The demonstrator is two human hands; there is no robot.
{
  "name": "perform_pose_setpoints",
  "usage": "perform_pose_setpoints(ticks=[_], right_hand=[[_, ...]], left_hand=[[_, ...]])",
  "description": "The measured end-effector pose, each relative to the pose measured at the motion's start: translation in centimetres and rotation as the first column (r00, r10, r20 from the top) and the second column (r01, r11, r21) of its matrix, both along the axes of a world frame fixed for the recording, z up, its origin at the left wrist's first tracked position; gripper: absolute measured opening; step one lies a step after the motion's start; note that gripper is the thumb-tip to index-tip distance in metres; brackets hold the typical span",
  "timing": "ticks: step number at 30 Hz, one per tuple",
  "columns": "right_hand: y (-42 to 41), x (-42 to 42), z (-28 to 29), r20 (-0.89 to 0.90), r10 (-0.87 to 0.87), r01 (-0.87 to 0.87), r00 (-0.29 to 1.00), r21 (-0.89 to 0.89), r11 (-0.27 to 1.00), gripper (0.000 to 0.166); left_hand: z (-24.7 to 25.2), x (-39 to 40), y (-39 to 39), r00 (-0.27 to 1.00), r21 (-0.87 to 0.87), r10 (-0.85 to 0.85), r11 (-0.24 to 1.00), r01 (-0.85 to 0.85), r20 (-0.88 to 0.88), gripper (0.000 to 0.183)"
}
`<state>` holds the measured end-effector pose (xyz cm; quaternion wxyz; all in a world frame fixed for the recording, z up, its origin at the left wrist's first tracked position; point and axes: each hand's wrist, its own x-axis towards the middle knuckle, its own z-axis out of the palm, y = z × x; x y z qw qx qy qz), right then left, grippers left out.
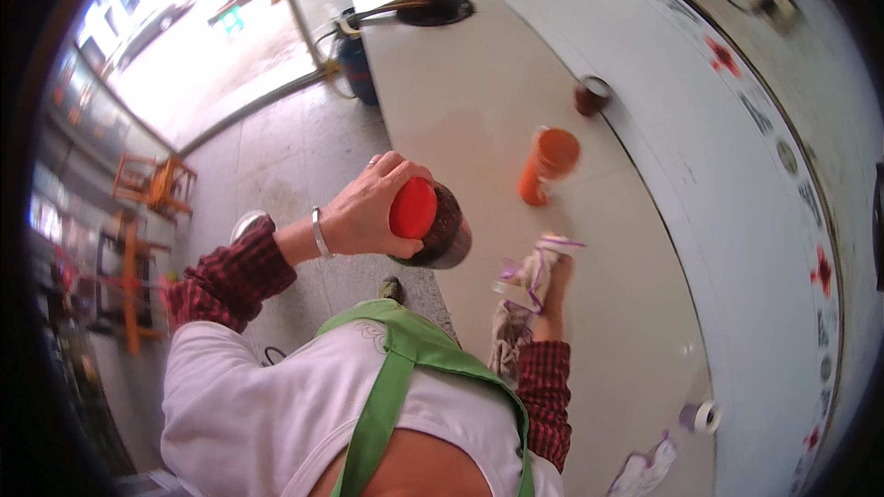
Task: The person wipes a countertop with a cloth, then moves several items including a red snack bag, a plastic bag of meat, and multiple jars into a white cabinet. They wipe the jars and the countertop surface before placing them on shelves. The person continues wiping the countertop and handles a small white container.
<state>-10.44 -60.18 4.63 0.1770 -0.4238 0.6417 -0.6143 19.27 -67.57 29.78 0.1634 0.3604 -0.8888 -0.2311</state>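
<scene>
My left hand [373,210] grips a jar [447,235] around its red lid [413,208]. Dark contents fill the jar, which tilts above the counter's front edge. On the countertop [476,152], my right hand [561,283] holds a bunched beige cloth [528,283] with purple edging. Part of the cloth trails back towards my checked sleeve, and some of my right fingers are hidden by it. Beyond this hand stands an orange plastic cup or jug [549,159], blurred and apart from the cloth.
A small brown pot [592,95] sits against the wall. At the far end, a dark wok [435,9] is set into the counter, with a blue gas cylinder [356,69] beside it. A tape roll [703,417] and another purple-edged cloth [646,466] lie lower right. Wooden chairs [155,186] stand left.
</scene>
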Motion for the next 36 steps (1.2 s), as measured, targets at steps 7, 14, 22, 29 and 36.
perform_pose_setpoints(ticks=[7,14,22,29,36], right_hand=[[-3.0,-0.2,-1.8,-0.891,0.051,0.595,0.452,0.343,0.727,0.026],[-2.0,0.6,-2.8,-0.906,0.124,0.64,0.404,0.377,0.67,0.031],[-0.7,-0.4,-4.4,-0.916,0.286,0.735,0.281,0.397,0.55,0.03],[0.6,-3.6,-5.4,-0.892,0.311,0.71,0.329,0.451,0.541,0.029],[4.9,-11.5,-6.7,-0.884,0.149,0.627,0.442,0.424,0.654,0.024]], left_hand=[[-8.2,12.5,-9.2,0.907,-0.107,0.305,0.952,-0.287,0.288,0.074],[-23.4,21.2,-18.4,0.851,-0.081,0.343,0.937,-0.34,0.398,0.076],[-38.3,19.4,-22.7,0.901,0.15,0.409,0.891,-0.429,0.147,0.075],[-42.2,15.6,-26.8,0.851,0.15,0.522,0.848,-0.508,-0.066,0.072],[-45.4,12.3,-31.9,0.876,0.118,0.469,0.881,-0.457,-0.111,0.073]])
